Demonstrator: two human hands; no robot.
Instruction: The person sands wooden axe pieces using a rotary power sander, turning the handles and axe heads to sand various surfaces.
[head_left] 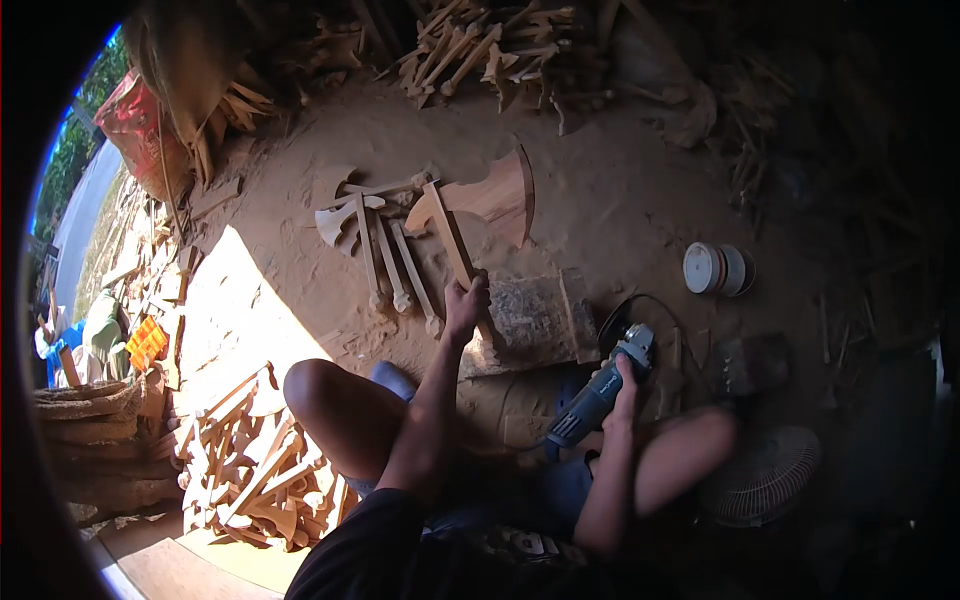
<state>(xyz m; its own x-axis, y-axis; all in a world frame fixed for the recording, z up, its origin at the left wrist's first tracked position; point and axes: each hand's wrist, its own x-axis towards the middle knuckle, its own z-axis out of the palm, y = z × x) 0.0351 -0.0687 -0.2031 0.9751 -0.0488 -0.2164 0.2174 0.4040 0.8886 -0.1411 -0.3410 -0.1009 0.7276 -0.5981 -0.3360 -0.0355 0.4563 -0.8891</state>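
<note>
My left hand (467,303) is closed round the handle of a wooden axe (492,200), whose broad blade points away from me and to the right. Below that hand lies a squared wooden block (532,318) on the ground. My right hand (626,392) grips the body of an angle grinder (592,400), its disc end up beside the block's right end. Left of the held axe, several smaller wooden axes (368,250) rest on the dirt.
A heap of wooden pieces (262,470) lies at lower left, another pile (480,50) at the top. White tub (703,268) and round fan guard (768,478) are at right. People (62,335) sit at far left, near a red sack (142,130).
</note>
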